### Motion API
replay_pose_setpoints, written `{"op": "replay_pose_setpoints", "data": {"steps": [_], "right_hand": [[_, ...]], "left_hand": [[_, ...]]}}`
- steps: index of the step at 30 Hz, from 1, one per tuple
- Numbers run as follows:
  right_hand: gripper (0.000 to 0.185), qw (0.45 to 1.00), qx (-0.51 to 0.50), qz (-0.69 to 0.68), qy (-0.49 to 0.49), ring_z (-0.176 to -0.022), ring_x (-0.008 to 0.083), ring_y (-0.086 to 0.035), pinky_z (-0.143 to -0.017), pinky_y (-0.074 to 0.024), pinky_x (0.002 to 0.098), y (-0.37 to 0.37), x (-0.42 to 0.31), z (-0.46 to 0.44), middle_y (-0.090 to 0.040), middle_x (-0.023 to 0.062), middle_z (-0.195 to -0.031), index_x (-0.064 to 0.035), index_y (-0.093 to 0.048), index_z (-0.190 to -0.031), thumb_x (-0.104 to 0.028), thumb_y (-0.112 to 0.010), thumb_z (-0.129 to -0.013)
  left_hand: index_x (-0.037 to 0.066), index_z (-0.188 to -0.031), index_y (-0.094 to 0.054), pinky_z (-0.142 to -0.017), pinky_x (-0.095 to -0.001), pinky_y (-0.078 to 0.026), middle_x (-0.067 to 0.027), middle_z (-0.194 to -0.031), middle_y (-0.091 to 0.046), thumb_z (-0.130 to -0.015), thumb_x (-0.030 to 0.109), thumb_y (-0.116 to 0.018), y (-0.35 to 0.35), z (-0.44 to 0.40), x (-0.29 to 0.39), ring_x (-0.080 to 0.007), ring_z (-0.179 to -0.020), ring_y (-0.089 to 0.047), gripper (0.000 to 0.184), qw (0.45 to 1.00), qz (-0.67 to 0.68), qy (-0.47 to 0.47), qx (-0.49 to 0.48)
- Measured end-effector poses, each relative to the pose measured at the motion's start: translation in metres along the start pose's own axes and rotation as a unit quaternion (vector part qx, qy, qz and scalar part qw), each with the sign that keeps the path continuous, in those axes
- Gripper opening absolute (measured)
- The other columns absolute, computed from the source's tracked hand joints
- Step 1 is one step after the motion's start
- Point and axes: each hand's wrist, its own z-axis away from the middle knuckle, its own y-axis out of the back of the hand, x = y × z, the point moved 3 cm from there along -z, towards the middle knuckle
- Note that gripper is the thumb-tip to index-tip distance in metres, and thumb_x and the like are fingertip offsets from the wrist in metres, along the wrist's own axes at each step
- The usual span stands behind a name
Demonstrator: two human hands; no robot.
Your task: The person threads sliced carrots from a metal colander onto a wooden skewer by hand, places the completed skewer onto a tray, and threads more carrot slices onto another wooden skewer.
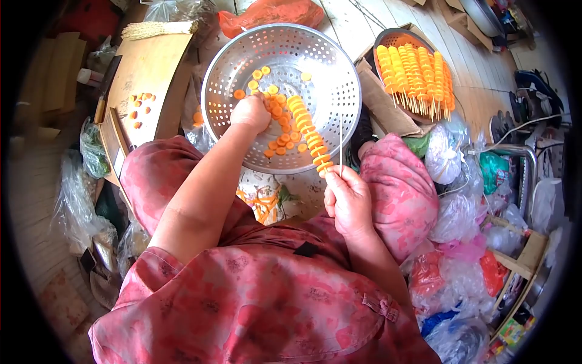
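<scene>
1. Clasping the foot of a carrot-slice skewer [308, 132] and a bare stick [341, 139] in the closed right grip [347, 197]; hold steady over the perforated metal colander [330, 73].
2. With left grip [250, 113] curled over loose carrot slices [280, 143] inside, cannot tell if holding any.
3. Pierce centrally, space evenly, like loaded skewers [418, 73] beyond.

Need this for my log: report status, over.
Left hand at round orange slices in perforated metal colander. Right hand gripping slice-loaded orange skewer, plus thin pale stick. No obstruction visible.
</scene>
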Motion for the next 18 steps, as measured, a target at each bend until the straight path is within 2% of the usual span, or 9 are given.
{"op": "replay_pose_setpoints", "data": {"steps": [2,4,5,6,7,8,10,14,18], "right_hand": [[0.013,1.0,-0.002,0.007,0.003,-0.037,0.0047,-0.033,-0.035,-0.0256,0.0186,0.0,0.0,0.0,-0.044,-0.0008,-0.052,-0.002,-0.059,-0.091,-0.013,-0.051,-0.093],[0.013,1.0,-0.003,0.013,0.006,-0.036,0.0045,-0.032,-0.035,-0.0253,0.0186,0.001,0.001,0.001,-0.044,-0.0008,-0.052,-0.0021,-0.059,-0.09,-0.013,-0.052,-0.092],[0.013,1.0,-0.01,0.022,-0.006,-0.036,0.0044,-0.032,-0.034,-0.0251,0.0186,0.001,0.001,0.003,-0.045,-0.0009,-0.052,-0.0022,-0.059,-0.09,-0.013,-0.052,-0.092],[0.013,0.999,-0.019,0.031,-0.017,-0.036,0.0042,-0.032,-0.034,-0.0249,0.0185,0.0,0.002,0.004,-0.045,-0.0009,-0.052,-0.0024,-0.058,-0.09,-0.014,-0.052,-0.092],[0.013,0.999,-0.023,0.03,-0.013,-0.036,0.0042,-0.032,-0.034,-0.0249,0.0185,0.0,0.002,0.005,-0.045,-0.0009,-0.052,-0.0024,-0.058,-0.09,-0.014,-0.052,-0.092],[0.013,0.998,-0.032,0.043,-0.015,-0.036,0.0041,-0.032,-0.033,-0.0248,0.0185,0.0,0.004,0.006,-0.045,-0.001,-0.052,-0.0025,-0.058,-0.089,-0.014,-0.052,-0.092],[0.013,0.997,-0.042,0.056,-0.015,-0.035,0.0039,-0.032,-0.033,-0.0247,0.0185,-0.001,0.004,0.008,-0.045,-0.001,-0.052,-0.0026,-0.058,-0.089,-0.014,-0.052,-0.092],[0.014,0.997,-0.054,0.057,-0.008,-0.035,0.0039,-0.033,-0.033,-0.0251,0.0183,-0.003,0.003,0.012,-0.045,-0.0012,-0.052,-0.0028,-0.058,-0.088,-0.015,-0.053,-0.092],[0.014,0.997,-0.058,0.057,-0.005,-0.036,0.0038,-0.033,-0.033,-0.0251,0.0182,-0.002,0.004,0.014,-0.045,-0.0012,-0.052,-0.0028,-0.058,-0.088,-0.015,-0.053,-0.092]], "left_hand": [[0.011,-0.094,-0.061,-0.078,-0.0362,-0.05,-0.0124,-0.099,-0.064,-0.073,0.013,-0.063,0.004,-0.001,-0.001,-0.0272,-0.089,-0.064,0.021,1.0,-0.022,-0.001,0.004],[0.007,-0.092,-0.059,-0.069,-0.0339,-0.054,-0.0125,-0.091,-0.065,-0.074,0.008,-0.065,0.007,0.0,-0.006,-0.0246,-0.079,-0.066,0.018,0.984,0.144,0.059,-0.082],[0.007,-0.092,-0.059,-0.069,-0.0339,-0.054,-0.0125,-0.091,-0.065,-0.074,0.008,-0.065,0.01,0.002,-0.007,-0.0246,-0.079,-0.066,0.018,0.985,0.143,0.058,-0.081],[0.005,-0.09,-0.058,-0.066,-0.032,-0.055,-0.0119,-0.087,-0.065,-0.076,0.005,-0.064,0.011,0.005,-0.007,-0.0229,-0.076,-0.066,0.016,0.936,0.327,0.084,-0.098],[0.004,-0.089,-0.057,-0.063,-0.0302,-0.056,-0.0113,-0.084,-0.065,-0.077,0.002,-0.064,0.014,0.008,-0.007,-0.0212,-0.072,-0.066,0.014,0.854,0.498,0.105,-0.109],[0.004,-0.089,-0.057,-0.063,-0.0302,-0.056,-0.0113,-0.084,-0.065,-0.077,0.002,-0.064,0.018,0.011,-0.008,-0.0212,-0.072,-0.066,0.014,0.855,0.498,0.103,-0.104],[0.002,-0.088,-0.055,-0.064,-0.0296,-0.057,-0.0103,-0.081,-0.063,-0.08,-0.002,-0.06,0.03,0.022,0.0,-0.0206,-0.072,-0.065,0.01,0.759,0.642,0.085,-0.073],[0.001,-0.088,-0.055,-0.066,-0.0311,-0.057,-0.0107,-0.082,-0.063,-0.08,-0.002,-0.059,0.039,0.029,-0.002,-0.0198,-0.071,-0.064,0.009,0.722,0.683,0.084,-0.07],[0.0,-0.087,-0.055,-0.067,-0.0312,-0.057,-0.0116,-0.083,-0.063,-0.079,-0.003,-0.058,0.043,0.035,-0.002,-0.0197,-0.071,-0.064,0.009,0.722,0.685,0.084,-0.055]]}}
